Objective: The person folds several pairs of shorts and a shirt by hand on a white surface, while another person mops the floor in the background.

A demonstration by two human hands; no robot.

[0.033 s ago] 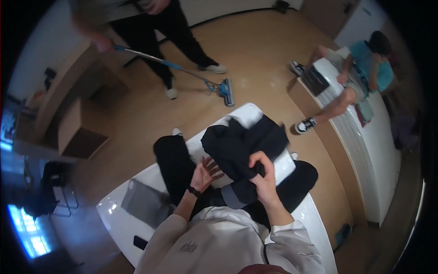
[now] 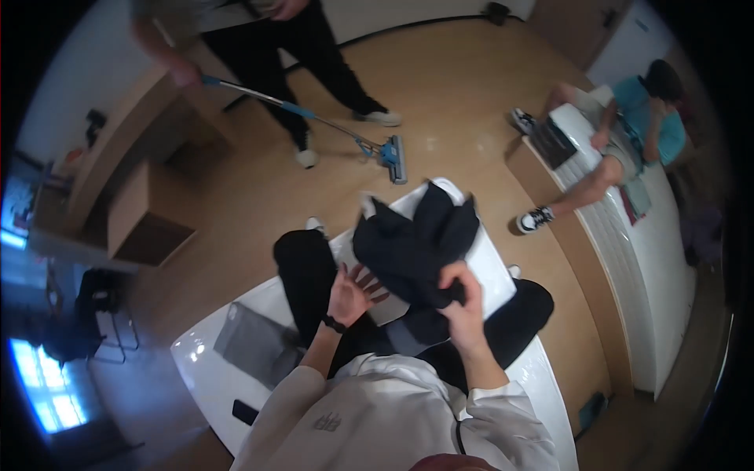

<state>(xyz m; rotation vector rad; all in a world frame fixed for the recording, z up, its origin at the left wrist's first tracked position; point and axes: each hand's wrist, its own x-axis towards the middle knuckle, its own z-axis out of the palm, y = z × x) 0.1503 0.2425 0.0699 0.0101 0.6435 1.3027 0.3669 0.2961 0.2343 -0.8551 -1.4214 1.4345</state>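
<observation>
My right hand is closed on a bunched part of a dark navy garment, its thumb and forefinger curled around the cloth. The garment's loose folds stand up and spread away from me over the white glossy surface; its exact kind I cannot make out. A grey section of cloth lies below it, close to my lap. My left hand is open beside the garment's left edge, palm up and fingers spread, with a dark band on the wrist.
I sit on a white glossy bench. A folded grey cloth and black phone lie on my left. Ahead, a standing person holds a blue-grey mop. Another person sits at right. A wooden box stands far left.
The garment's far folds have drawn in from the right and now rise in several points. My right hand still grips it, and my left stays open. The whole view has shifted slightly.
</observation>
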